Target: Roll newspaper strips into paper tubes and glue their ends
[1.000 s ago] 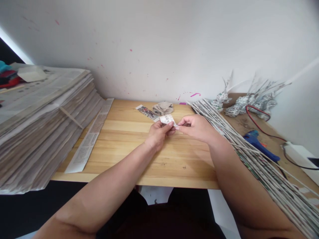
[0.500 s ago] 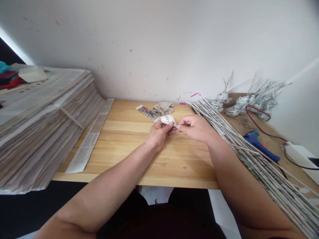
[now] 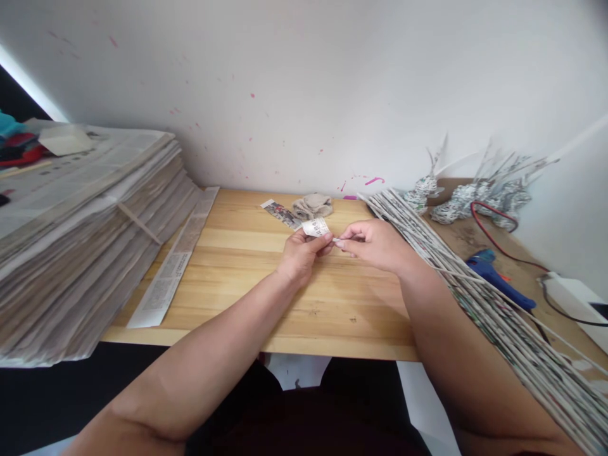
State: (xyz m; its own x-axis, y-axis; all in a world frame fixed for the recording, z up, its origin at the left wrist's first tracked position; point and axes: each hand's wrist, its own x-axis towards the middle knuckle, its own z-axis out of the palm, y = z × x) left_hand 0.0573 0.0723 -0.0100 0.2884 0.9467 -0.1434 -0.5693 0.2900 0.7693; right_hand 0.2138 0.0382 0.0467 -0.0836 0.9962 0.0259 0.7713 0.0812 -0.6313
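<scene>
Printed paper strip point(image 3: 314, 227) in left hand point(image 3: 300, 254), thin tip point(image 3: 336, 240) at right hand point(image 3: 373, 243).

Small craft workspace; home or workshop, can't tell. Signs: tall newspaper stack point(image 3: 102, 247), big bundle of rolled paper sticks point(image 3: 489, 323), woven-looking paper pieces point(image 3: 453, 202) at back, blue glue gun point(image 3: 498, 282) near the bundle, plain wooden table point(image 3: 228, 253), white wall point(image 3: 285, 69) with pink specks.

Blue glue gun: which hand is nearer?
Right. The right hand is left of the glue gun, across the bundle of paper sticks; the left hand is farther left, holding a paper strip.
</scene>
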